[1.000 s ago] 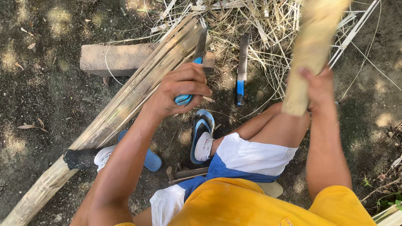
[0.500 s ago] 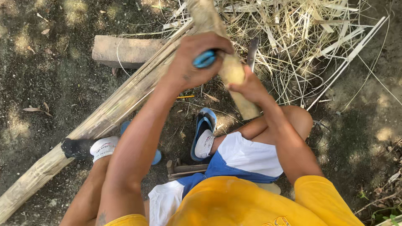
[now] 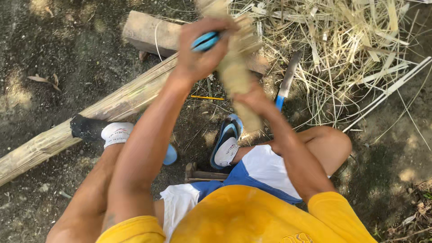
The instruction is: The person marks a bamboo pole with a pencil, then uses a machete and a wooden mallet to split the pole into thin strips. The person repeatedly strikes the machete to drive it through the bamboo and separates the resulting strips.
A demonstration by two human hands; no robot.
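— Above the far sandal (image 3: 226,146), what's held?
— The left hand (image 3: 198,54) has its fingers closed on a blue-handled tool (image 3: 206,41); the right hand (image 3: 252,96) has its fingers wrapped around the upright bamboo piece (image 3: 236,74).

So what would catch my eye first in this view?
The two hands raised at top centre: the left hand grips a blue handle, the right hand holds a pale bamboo piece upright. A long bamboo pole slants across the dirt at left, and a knife lies by the heap of strips at top right.
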